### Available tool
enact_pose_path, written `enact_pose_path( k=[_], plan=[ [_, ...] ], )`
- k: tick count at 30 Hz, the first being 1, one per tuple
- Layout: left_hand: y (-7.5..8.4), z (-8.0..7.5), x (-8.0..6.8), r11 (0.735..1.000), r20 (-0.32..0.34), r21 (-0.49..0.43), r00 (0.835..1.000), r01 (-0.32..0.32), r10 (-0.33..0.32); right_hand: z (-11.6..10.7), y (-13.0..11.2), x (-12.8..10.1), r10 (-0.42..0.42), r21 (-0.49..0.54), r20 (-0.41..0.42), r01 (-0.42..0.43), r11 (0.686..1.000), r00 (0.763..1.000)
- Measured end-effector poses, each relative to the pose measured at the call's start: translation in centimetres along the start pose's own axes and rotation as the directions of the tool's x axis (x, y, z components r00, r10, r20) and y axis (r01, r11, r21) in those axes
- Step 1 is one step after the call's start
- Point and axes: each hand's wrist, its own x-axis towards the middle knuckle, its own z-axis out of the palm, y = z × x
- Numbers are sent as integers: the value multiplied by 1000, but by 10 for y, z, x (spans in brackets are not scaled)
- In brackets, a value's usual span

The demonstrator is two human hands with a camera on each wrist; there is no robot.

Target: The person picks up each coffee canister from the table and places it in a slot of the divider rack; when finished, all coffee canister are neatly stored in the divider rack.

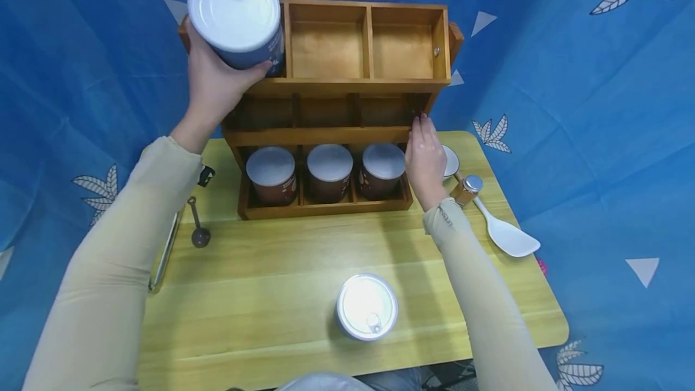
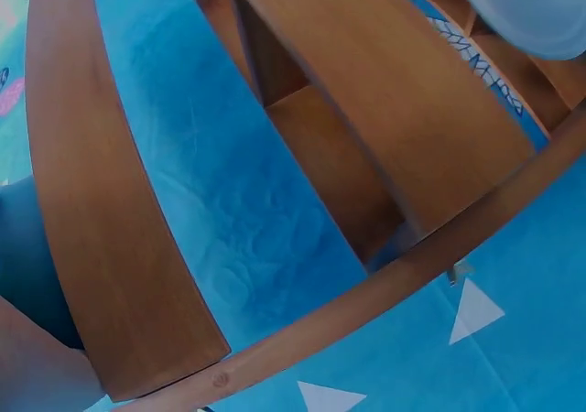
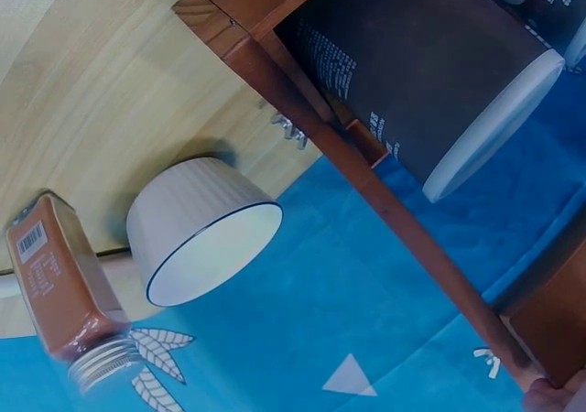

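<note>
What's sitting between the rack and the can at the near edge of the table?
Nothing: in the head view, only bare tabletop lies between the wooden rack and the near can.

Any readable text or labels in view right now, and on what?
Nothing legible.
Brown can: white print, too small and blurred.
Spice jar: barcode and fine print, unreadable.
Blue can in the left hand: label blurred.
Right sleeve: tiny print, unreadable.

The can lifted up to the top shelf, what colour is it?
The can has a white lid and dark blue side, gripped by the left hand; head view shows it best.
</note>
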Motion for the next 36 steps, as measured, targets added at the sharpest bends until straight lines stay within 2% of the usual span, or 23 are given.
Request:
enact_pose_path(
  k=[5, 7, 9, 11, 13, 15, 16, 18, 19, 20, 21, 24, 26, 28, 30, 31, 34, 36],
  plan=[
    [19, -4, -19, 997, -2, -78, 1000, 28, -28, 2, 1, 0, 8, -10, 14, -7, 1000, 1000],
    [22, -5, -28, 998, 6, -62, 999, 33, -33, 2, 1, 0, 15, -14, 17, -14, 1000, 1000],
    [18, -4, -42, 999, 19, -19, 999, 41, -41, 1, 2, 0, 24, -15, 15, -24, 1000, 1000],
    [8, -3, -61, 999, 44, 19, 998, 35, -36, 1, 2, -1, 26, -10, 13, -25, 1000, 1000],
    [-3, -1, -88, 999, 91, 40, 995, 37, -41, 1, 2, -1, 20, -8, 9, -20, 1000, 1000],
    [-16, 3, -122, 998, 161, 43, 985, 46, -53, 2, 2, -1, 14, -5, 7, -14, 1000, 1000],
    [-22, 6, -142, 997, 210, 45, 976, 57, -65, 2, 1, -1, 11, -6, 5, -11, 1000, 1000],
    [-33, 15, -184, 993, 323, 45, 940, 106, -114, 3, 1, -1, 9, -13, 4, -9, 1000, 1000],
    [-38, 21, -205, 989, 382, 54, 913, 134, -145, 3, 1, 0, 8, -14, 1, -8, 1000, 1000],
    [-43, 28, -227, 985, 444, 71, 879, 157, -172, 2, 1, 0, 7, -14, -3, -7, 1000, 1000],
    [-46, 34, -247, 980, 507, 81, 839, 181, -197, 2, 0, 1, 4, -13, -7, -4, 1000, 1000],
    [-51, 52, -300, 966, 670, 94, 703, 240, -240, 1, 0, 3, -8, -11, -16, 8, 1000, 1000],
    [-51, 61, -324, 963, 751, 85, 619, 254, -230, 1, 0, 4, -12, -4, -20, 12, 1000, 1000],
    [-50, 68, -340, 963, 808, 62, 554, 262, -203, 2, 0, 6, -9, 0, -20, 9, 1000, 1000],
    [-49, 73, -349, 966, 841, 34, 515, 255, -166, 2, 0, 5, 1, 1, -15, -1, 1000, 1000],
    [-48, 76, -352, 968, 850, 21, 506, 249, -148, 3, 0, 5, 8, 1, -11, -8, 1000, 1000],
    [-47, 83, -356, 965, 865, -18, 489, 260, -115, 3, 0, 2, 25, -8, 6, -25, 1000, 1000],
    [-47, 88, -356, 953, 869, -43, 482, 299, -112, 3, 1, 1, 33, -14, 16, -32, 999, 999]
  ],
)
